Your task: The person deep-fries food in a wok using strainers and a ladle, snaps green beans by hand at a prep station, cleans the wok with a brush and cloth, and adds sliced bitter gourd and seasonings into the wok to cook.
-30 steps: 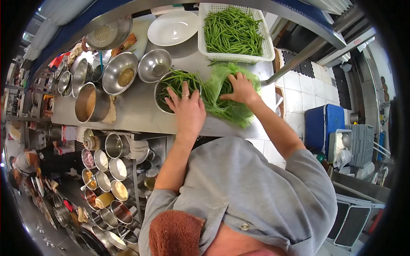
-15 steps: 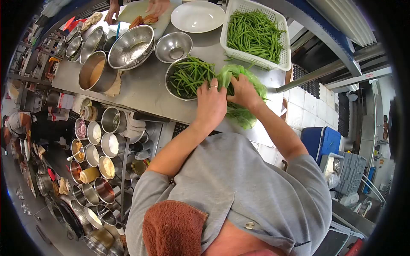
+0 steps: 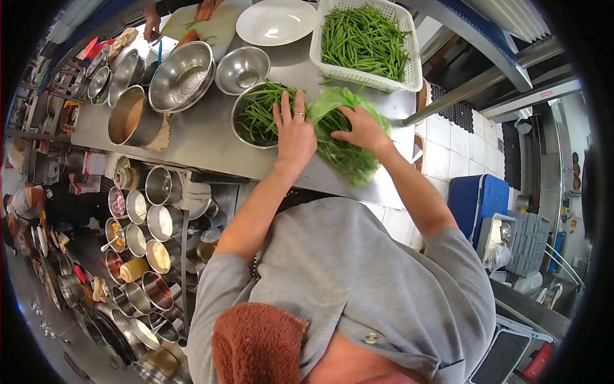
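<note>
- Two bare hands are working over green beans (image 3: 259,112), which are lying in a steel bowl (image 3: 236,128) and, just beside it, in a green plastic bag (image 3: 353,169) on the steel table (image 3: 198,144).
- Left hand (image 3: 297,137): the fingers are extending, spread apart, over the beans at the bowl's right side; this hand is not clenching anything visible.
- Right hand (image 3: 366,133): the fingers are bending at the bag's opening; whether they are grasping film, beans or neither cannot be told.
- Progress, done: beans are occupying the bowl and rising above its far rim.
- Progress, left: further beans are showing inside the bag, so the handling is apparently standing partway. Beyond, a white basket (image 3: 364,79) is holding a larger heap, which neither hand is touching.
- Hidden: the left hand is concealing its own contact, and folds are covering much of the bag's contents; their quantity cannot be judged.
- Cut off: the top edge is cropping the scene around a co-worker's hand (image 3: 152,24) beside a cutting board (image 3: 224,33).
</note>
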A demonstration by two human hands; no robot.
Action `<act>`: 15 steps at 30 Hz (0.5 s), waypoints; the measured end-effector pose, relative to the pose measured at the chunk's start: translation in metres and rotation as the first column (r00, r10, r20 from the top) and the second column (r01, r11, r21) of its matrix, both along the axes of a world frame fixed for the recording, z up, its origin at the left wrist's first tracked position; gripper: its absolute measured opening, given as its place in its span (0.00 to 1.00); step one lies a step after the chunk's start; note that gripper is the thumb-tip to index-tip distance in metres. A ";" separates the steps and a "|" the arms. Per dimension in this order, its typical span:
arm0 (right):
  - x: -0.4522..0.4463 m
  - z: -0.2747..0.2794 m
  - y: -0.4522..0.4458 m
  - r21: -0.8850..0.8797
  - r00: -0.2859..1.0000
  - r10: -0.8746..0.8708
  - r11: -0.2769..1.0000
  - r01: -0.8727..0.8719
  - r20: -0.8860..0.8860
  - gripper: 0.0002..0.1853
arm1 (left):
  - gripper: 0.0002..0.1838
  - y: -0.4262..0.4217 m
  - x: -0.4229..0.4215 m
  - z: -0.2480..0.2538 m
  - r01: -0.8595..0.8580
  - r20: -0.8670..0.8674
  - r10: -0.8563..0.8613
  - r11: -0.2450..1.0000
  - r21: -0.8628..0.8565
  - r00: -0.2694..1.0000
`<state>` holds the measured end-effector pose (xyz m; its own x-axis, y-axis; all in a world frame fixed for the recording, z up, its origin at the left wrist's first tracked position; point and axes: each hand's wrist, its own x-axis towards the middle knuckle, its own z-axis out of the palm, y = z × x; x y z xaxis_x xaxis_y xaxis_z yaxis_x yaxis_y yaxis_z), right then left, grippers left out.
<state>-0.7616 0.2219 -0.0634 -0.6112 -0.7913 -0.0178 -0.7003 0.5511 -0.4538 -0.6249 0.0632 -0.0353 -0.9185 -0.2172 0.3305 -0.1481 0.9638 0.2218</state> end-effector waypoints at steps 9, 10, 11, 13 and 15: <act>0.014 0.006 -0.022 0.225 0.999 0.001 0.974 0.011 -0.053 0.56 | 0.03 0.020 -0.015 0.004 0.013 -0.093 0.100 0.609 0.793 0.991; 0.020 0.009 -0.022 0.228 0.999 0.002 0.974 0.010 -0.053 0.56 | 0.03 0.018 -0.025 -0.013 0.012 -0.092 0.101 0.606 0.795 0.991; 0.025 0.012 -0.024 0.279 0.998 0.014 0.960 0.003 -0.057 0.59 | 0.02 0.014 -0.038 -0.040 0.102 -0.157 0.180 0.283 0.954 0.971; 0.024 0.016 -0.022 0.246 1.000 -0.008 0.969 0.011 -0.015 0.61 | 0.02 0.013 -0.036 -0.028 0.210 -0.139 0.231 -0.319 0.924 0.963; 0.013 0.016 -0.012 0.178 0.999 -0.003 0.984 -0.004 0.042 0.60 | 0.02 0.012 -0.034 -0.011 0.235 -0.157 0.189 -0.523 0.819 0.969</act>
<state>-0.7482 0.2098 -0.0471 -0.6065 -0.7735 -0.1839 -0.6830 0.6253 -0.3774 -0.6590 0.0749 -0.0459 -0.9172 -0.3349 -0.2160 0.0991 -0.7166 0.6904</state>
